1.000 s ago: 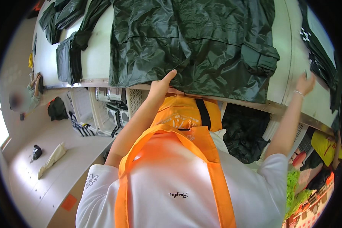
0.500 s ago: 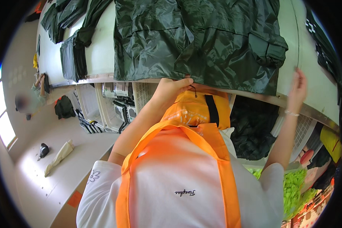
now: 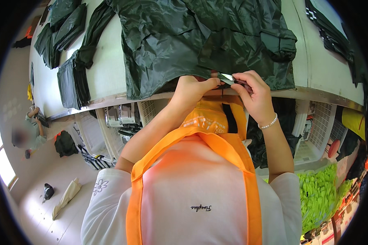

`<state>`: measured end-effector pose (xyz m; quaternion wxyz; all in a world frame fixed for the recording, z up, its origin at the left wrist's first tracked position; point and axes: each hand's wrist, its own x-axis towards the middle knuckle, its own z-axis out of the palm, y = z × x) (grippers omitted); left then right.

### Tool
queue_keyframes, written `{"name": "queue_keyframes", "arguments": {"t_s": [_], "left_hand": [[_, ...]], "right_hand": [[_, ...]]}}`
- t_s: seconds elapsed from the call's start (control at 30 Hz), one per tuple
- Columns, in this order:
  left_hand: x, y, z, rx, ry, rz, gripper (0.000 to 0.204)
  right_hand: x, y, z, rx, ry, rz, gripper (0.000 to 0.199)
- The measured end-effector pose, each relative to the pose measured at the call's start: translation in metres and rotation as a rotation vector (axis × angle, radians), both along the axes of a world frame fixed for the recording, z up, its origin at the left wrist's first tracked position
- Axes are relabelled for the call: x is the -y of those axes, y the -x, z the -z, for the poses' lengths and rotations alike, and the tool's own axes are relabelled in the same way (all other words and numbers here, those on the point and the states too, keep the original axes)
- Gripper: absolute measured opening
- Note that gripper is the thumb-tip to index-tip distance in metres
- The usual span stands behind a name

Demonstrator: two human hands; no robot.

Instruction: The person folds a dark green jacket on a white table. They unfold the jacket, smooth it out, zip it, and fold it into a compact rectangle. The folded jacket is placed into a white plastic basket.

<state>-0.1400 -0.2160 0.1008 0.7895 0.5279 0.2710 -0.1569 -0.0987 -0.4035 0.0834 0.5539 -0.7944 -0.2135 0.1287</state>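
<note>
A dark green, shiny garment [image 3: 167, 49] lies spread on the white table, its lower hem at the near edge. Pinched between the thumb and fingers of my left hand [image 3: 189, 92] is that hem. My right hand [image 3: 255, 94], with a beaded bracelet on its wrist, is closed around a pair of small metal thread snips [image 3: 227, 79]. The pale blades point left and reach the hem just beside my left thumb. A thin dark cord hangs below the hem there; whether the blades touch it I cannot tell.
Folded dark green garments [image 3: 72, 83] lie on the table [image 3: 106, 71] to the left, dark ones [image 3: 329, 38] at the right. White baskets [image 3: 315, 136] stand under the table edge. A bright green pile [image 3: 318, 196] is at the lower right. Another person [image 3: 33, 126] works at far left.
My right hand has come in from the right side of the table to the hem, now with the snips in it. My left hand stays on the hem. The view has shifted slightly.
</note>
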Motion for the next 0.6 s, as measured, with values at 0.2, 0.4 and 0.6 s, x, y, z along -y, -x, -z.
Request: {"name": "queue_keyframes", "arguments": {"t_s": [0.2, 0.4, 0.6], "left_hand": [[-0.009, 0.004, 0.002, -0.038, -0.044, 0.078, 0.018], [-0.016, 0.007, 0.002, -0.117, -0.01, 0.154, 0.021], [-0.029, 0.02, 0.017, 0.018, -0.103, 0.048, 0.029]], "right_hand": [[-0.007, 0.006, -0.007, 0.021, 0.04, 0.02, 0.018], [-0.01, 0.008, -0.008, 0.132, 0.127, 0.016, 0.017], [-0.024, 0.022, 0.005, -0.079, -0.074, 0.114, 0.016]]}}
